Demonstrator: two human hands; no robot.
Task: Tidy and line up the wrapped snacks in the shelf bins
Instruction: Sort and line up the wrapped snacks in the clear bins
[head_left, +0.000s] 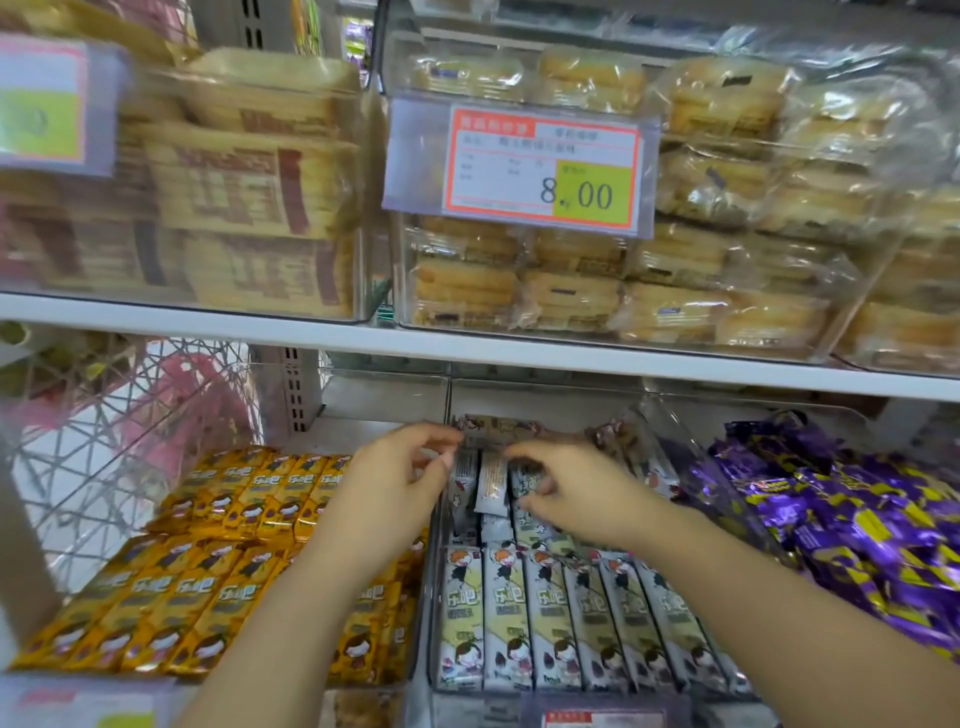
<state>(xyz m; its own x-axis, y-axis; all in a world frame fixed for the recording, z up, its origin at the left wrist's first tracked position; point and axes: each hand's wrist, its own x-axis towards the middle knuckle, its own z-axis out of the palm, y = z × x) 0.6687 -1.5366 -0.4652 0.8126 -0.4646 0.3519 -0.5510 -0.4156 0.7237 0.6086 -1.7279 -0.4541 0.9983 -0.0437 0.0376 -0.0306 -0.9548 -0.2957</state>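
Observation:
Both my hands reach into the middle clear bin (435, 597) on the lower shelf. It holds several white-and-green wrapped snack bars (566, 618) lined up in a front row, with a looser row (493, 483) behind. My left hand (400, 478) has its fingers curled at the back of the bin, pinching the edge of a brown-wrapped snack (498, 428) that lies crosswise. My right hand (566, 488) hovers over the loose back row with fingers curled, touching the bars; whether it holds one is hidden.
Left bin holds rows of yellow wrapped bars (208, 561). Right bin holds purple wrapped snacks (841, 519). The upper shelf (467, 348) overhangs closely, carrying clear bins of pastries (597, 291) and a price tag (540, 166). A pink wire basket (130, 431) stands far left.

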